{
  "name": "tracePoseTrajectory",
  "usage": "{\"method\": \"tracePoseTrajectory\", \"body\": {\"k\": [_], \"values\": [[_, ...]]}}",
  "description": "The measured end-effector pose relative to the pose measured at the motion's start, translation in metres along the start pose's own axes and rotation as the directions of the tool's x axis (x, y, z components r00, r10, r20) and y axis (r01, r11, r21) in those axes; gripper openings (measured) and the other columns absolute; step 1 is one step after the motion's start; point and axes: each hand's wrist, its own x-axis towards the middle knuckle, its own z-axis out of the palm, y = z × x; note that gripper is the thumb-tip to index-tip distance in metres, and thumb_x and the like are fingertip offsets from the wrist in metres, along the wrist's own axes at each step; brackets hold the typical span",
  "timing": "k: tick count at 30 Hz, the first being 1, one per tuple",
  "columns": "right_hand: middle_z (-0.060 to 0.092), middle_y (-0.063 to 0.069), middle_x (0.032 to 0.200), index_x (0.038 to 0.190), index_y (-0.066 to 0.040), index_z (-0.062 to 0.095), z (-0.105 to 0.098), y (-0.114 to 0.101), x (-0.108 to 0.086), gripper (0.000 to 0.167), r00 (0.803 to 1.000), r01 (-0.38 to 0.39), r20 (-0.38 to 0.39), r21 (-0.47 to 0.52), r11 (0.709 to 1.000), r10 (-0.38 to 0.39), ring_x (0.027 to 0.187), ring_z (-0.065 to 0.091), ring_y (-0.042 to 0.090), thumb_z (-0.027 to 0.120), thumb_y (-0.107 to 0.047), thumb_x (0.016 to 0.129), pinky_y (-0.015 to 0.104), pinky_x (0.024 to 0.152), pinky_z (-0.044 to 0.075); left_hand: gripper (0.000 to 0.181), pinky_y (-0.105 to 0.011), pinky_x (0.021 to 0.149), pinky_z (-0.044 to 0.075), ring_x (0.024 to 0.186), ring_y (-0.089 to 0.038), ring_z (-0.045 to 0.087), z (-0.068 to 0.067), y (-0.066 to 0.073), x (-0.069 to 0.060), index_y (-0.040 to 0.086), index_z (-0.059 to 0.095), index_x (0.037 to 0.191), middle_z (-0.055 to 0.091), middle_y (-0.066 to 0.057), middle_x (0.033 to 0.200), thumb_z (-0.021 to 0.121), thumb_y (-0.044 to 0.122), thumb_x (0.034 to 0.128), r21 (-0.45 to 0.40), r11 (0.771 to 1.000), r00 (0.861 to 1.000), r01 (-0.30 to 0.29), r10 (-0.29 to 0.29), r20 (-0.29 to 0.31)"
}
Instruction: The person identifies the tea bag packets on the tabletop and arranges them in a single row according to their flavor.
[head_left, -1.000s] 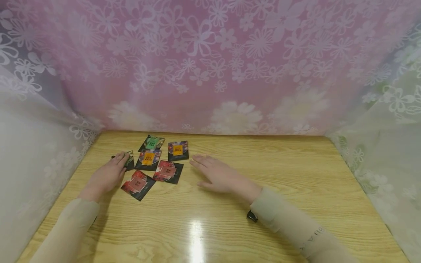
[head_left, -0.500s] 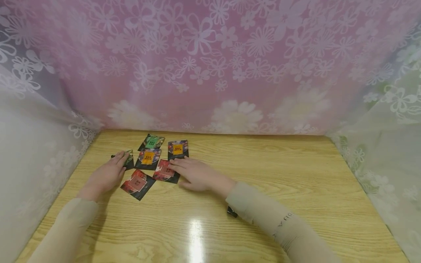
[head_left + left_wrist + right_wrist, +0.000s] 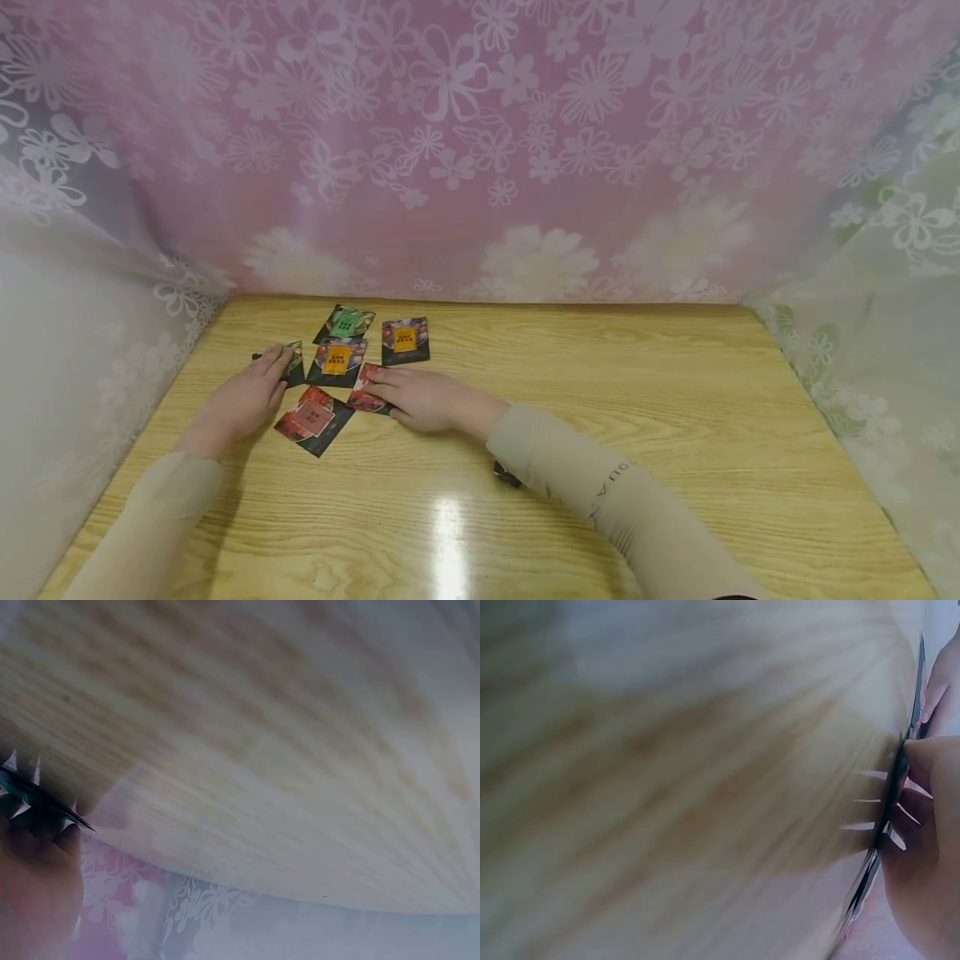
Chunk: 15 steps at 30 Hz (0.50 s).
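Observation:
My left hand [image 3: 238,406] rests with extended fingers on a dark green-printed packet [image 3: 297,367], covering much of it. To the right, my right hand [image 3: 431,400] lies flat over a red-labelled packet [image 3: 363,396] and hides its right part. In the left wrist view, the left hand [image 3: 37,877] shows at the edge against a thin dark packet [image 3: 56,804]. The right wrist view has the right hand [image 3: 930,817] touching a flat dark packet [image 3: 889,799]. Between both hands lie an orange-labelled packet [image 3: 337,362] and another red-labelled packet [image 3: 314,421].
Behind them lie a green-labelled packet [image 3: 345,323] and a second orange-labelled packet [image 3: 405,340]. All are on a wood-grain table [image 3: 637,375]. Floral curtains [image 3: 495,167] hang along the back and sides. A small black object [image 3: 506,475] shows under the right sleeve.
My right hand has moved left from beside the packets onto the red-labelled one, which it now partly covers. The left hand has stayed on its green-printed packet.

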Motion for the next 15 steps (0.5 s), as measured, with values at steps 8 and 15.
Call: {"method": "tracePoseTrajectory", "body": {"k": [8,15], "values": [[0.021,0.003,0.179,0.171,-0.022,0.026,0.003,0.012,-0.018,0.058,1.000,0.001,-0.014,0.118,0.993,0.001,0.167,0.020,0.021,0.043,-0.029,0.116,0.037,0.137,0.023,0.061,-0.068,0.124,0.035,0.153,-0.056,0.033,-0.001,0.000,0.001,-0.010,0.029,0.163,0.027,-0.038,0.167,0.047,0.018,0.1117,-0.006,1.000,1.000,-0.014,0.014,-0.001],[0.019,0.003,0.180,0.171,-0.019,0.026,0.010,0.027,-0.043,0.059,0.999,-0.022,-0.032,0.165,0.986,0.028,0.167,0.018,0.022,0.044,-0.028,0.116,0.039,0.138,0.022,0.061,-0.068,0.124,0.034,0.152,-0.057,0.033,0.000,-0.002,0.000,-0.011,0.029,0.162,0.027,-0.039,0.166,0.048,0.018,0.1116,-0.008,1.000,1.000,-0.022,0.022,-0.006]]}}
